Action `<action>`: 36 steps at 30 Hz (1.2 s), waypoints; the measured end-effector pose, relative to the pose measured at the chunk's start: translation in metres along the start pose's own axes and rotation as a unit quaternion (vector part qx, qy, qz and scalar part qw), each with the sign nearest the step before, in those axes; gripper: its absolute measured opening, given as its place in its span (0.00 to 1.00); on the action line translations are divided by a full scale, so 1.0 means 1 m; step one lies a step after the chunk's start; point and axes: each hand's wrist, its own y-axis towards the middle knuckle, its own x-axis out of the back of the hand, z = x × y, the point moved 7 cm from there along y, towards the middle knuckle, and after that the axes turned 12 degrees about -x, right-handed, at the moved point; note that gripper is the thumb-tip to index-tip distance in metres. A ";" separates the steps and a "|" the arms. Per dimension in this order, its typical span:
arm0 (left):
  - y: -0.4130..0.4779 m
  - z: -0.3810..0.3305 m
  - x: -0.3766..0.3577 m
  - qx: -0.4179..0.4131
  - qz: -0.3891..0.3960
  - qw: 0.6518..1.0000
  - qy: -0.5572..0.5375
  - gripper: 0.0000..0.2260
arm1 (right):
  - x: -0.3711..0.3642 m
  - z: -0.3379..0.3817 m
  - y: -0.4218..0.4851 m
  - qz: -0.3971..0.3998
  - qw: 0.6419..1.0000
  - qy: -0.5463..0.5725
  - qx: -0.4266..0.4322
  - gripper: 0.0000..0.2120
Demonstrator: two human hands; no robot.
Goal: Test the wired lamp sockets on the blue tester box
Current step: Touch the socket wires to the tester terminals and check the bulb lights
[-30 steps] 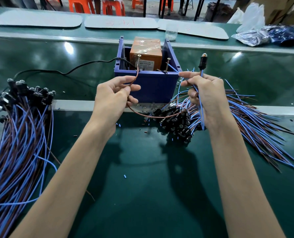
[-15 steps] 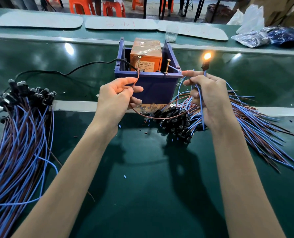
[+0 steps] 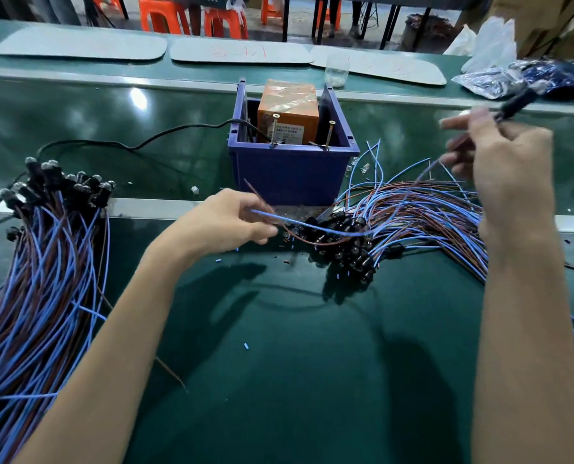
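Sockets under test at the bench (image 3: 279, 380): we hold one wired lamp socket (image 3: 515, 107) aloft, well to the right of the blue tester box (image 3: 292, 175), in our right hand (image 3: 503, 175), whose grip holds it by the lower end. Blurred, the socket lies on a slant, its tip pointing up and to the right, away from the box. Its blue and brown leads (image 3: 315, 226) sag leftward across a heap of black sockets (image 3: 346, 249) to our left hand (image 3: 225, 222). That hand's grip pinches their free ends in front of the box, below the two upright screws (image 3: 274, 128) on its rim. An orange unit (image 3: 289, 112) sits inside the box. A second bundle of wired sockets (image 3: 44, 262) lies at far left.
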 end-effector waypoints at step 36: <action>-0.018 0.079 0.074 0.208 -0.131 0.921 0.304 0.10 | -0.075 -0.027 -0.025 0.265 0.908 -0.313 0.084 0.12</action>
